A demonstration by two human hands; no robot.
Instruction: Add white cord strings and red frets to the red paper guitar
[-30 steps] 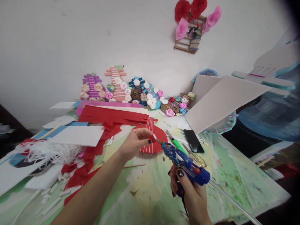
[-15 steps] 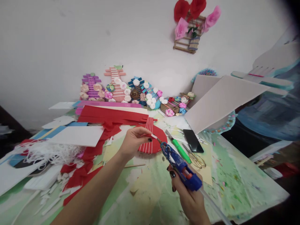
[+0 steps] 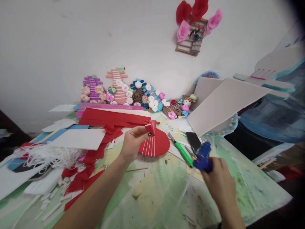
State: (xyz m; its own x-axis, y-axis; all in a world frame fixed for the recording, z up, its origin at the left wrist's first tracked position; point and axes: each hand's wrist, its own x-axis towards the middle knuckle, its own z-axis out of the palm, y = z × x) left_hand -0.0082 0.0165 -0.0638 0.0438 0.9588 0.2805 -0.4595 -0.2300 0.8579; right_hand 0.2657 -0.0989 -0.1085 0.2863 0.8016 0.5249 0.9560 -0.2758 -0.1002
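My left hand pinches a small red piece between thumb and fingertips, held over a red lute-shaped craft. White strings run down the front of this craft, which lies on the table. Off to the right, my right hand grips a blue hot glue gun, somewhat blurred. A clear glue stick trails from the gun toward the lower left. Just left of the gun lies a green-handled knife. Behind it is a black phone, partly covered by the gun, which also hides most of the scissors.
Red paper strips, white foam board and a tangle of white string cover the left side. Several flower-decorated lute crafts lean on the wall. Large white boards stand at the right. A thin stick lies in front.
The glue gun has swung away from the left hand's piece to the right, its nozzle no longer near it. My left hand has turned the piece so its red side shows.
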